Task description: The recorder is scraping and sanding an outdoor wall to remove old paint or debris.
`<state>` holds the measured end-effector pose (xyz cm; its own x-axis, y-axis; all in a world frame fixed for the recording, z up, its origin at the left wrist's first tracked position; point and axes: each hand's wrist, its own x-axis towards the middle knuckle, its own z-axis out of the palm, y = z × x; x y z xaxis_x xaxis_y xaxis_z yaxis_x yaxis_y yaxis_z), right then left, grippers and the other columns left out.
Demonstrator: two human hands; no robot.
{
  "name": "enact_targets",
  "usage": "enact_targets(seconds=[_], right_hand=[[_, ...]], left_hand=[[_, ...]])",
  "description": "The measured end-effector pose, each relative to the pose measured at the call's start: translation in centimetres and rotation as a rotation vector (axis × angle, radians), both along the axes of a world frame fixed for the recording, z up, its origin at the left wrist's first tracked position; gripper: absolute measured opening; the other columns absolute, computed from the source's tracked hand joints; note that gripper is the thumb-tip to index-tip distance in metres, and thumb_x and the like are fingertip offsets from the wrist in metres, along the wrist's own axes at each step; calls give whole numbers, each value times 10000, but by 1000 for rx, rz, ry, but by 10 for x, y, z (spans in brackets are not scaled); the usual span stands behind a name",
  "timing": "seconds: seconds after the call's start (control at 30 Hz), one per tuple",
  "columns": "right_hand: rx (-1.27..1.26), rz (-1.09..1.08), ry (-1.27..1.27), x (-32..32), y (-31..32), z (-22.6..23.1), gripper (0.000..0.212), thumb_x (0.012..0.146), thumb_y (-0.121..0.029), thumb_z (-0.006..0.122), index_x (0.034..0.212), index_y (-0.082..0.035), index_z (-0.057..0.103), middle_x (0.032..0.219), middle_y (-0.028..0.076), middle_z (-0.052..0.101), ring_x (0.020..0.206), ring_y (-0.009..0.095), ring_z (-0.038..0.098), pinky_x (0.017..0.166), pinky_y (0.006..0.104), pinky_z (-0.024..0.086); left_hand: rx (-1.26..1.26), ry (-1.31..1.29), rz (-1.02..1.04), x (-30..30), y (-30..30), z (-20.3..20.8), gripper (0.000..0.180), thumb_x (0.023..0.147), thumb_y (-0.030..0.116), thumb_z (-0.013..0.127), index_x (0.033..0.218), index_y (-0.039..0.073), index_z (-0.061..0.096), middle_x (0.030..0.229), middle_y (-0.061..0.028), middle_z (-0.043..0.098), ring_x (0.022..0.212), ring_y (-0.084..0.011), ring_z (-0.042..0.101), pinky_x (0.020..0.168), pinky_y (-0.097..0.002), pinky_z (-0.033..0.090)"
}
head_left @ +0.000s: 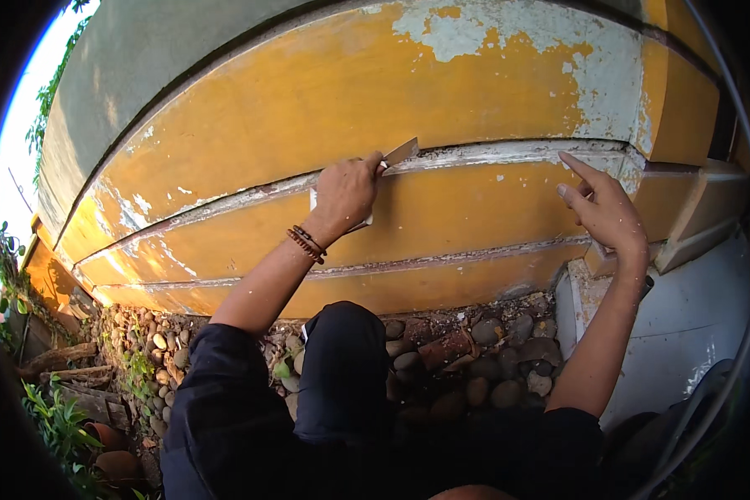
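Observation:
My left hand (346, 196), with beaded bracelets at its wrist, is closed round a scraper. The scraper's flat metal blade (402, 152) points up and right, at the groove of the yellow wall (308, 108). A pale edge shows below and beside that hand; I cannot tell what it belongs to. Further right, my right hand (606, 208) holds nothing. Its index finger is stretched toward the whitish, flaking groove (517, 156), thumb out, the other fingers curled. Whether the fingertip touches the wall is unclear. Above it, a large patch of peeled paint (604, 83) bares pale plaster.
Rounded stones (487, 332) line the wall's foot, with a broken reddish piece (444, 350) among them. A pale ledge (675, 317) stands at the right, and a grey cable (717, 408) curves past it. Plants (58, 425) and clay pots (118, 467) are at lower left.

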<state>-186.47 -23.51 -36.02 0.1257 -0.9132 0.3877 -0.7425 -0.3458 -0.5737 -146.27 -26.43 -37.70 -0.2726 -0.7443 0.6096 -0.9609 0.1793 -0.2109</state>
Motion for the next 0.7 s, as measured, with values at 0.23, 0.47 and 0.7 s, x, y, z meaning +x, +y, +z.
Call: enact_targets(seconds=[0.23, 0.47, 0.7], right_hand=[[72, -77, -24, -18, -17, -14, 574, 970, -287, 679, 1519, -176, 551, 842, 133, 638, 766, 222, 604, 818, 375, 525], [41, -66, -6, 1, -28, -11, 549, 974, -286, 676, 1504, -188, 571, 839, 137, 646, 760, 215, 600, 810, 373, 526], [4, -14, 25, 30, -11, 12, 533, 975, -269, 674, 1493, -183, 581, 875, 151, 672, 760, 217, 604, 823, 370, 526]], left_hand=[[141, -219, 335, 183, 64, 14, 189, 1050, 283, 539, 1065, 101, 584, 818, -171, 708, 754, -396, 700, 616, -493, 535], [86, -211, 371, 206, 72, 0, 189, 1037, 294, 557, 1091, 116, 592, 838, -162, 714, 731, -397, 694, 594, -509, 526], [254, 776, 215, 142, 46, -46, 438, 1062, 423, 541, 895, 67, 736, 652, -92, 693, 619, -240, 694, 622, -397, 519]])
